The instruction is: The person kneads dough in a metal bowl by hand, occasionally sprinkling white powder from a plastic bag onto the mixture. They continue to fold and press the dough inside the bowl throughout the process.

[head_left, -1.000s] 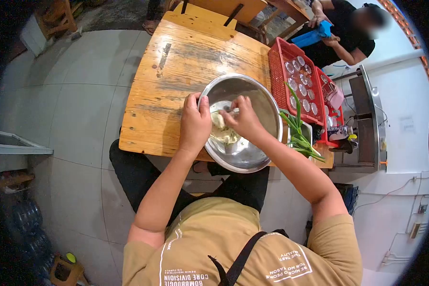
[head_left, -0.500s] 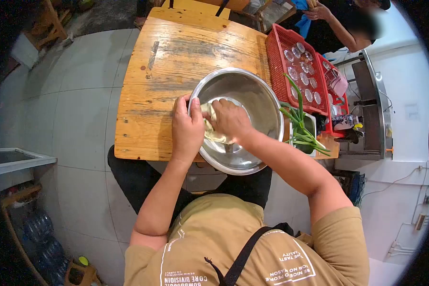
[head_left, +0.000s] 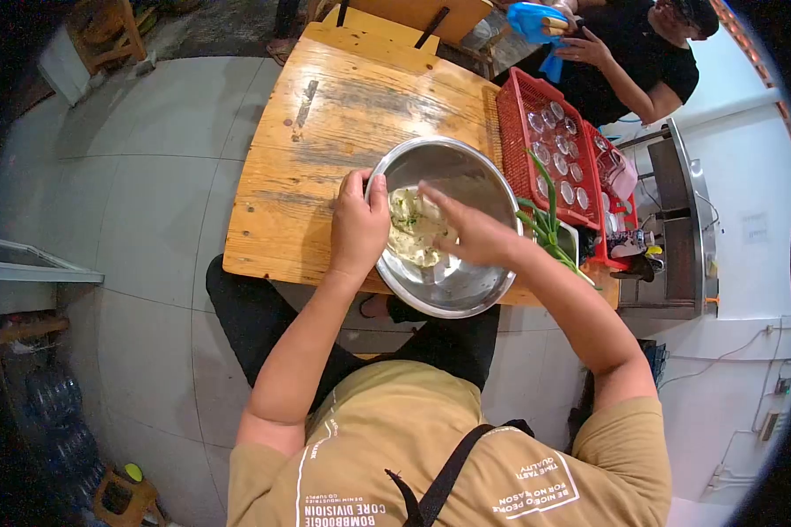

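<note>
A large steel bowl [head_left: 488, 198] sits at the near edge of the wooden table [head_left: 277, 198], overhanging it slightly. My left hand [head_left: 360, 227] grips its left rim, thumb on the inside and fingers around the outside. In the bowl lies a pale, soft lump of dough [head_left: 416, 230] flecked with green bits, pushed toward the left wall. Over its right side hovers my right hand [head_left: 476, 232], fingers stretched out and apart, holding nothing. The fingertips overlap the dough's right edge in this view.
Right of the bowl stands a red plastic basket [head_left: 508, 123] of small clear cups, with green onions [head_left: 549, 228] lying across a metal tray [head_left: 569, 241]. Another person [head_left: 655, 75] at the upper right holds a blue plastic bag [head_left: 536, 22]. A second red basket [head_left: 628, 211] stands beyond.
My right hand has lifted off the dough and spread its fingers, uncovering the flattened lump with green flecks. My left hand stays on the rim. The other person's blue bag shows more fully.
</note>
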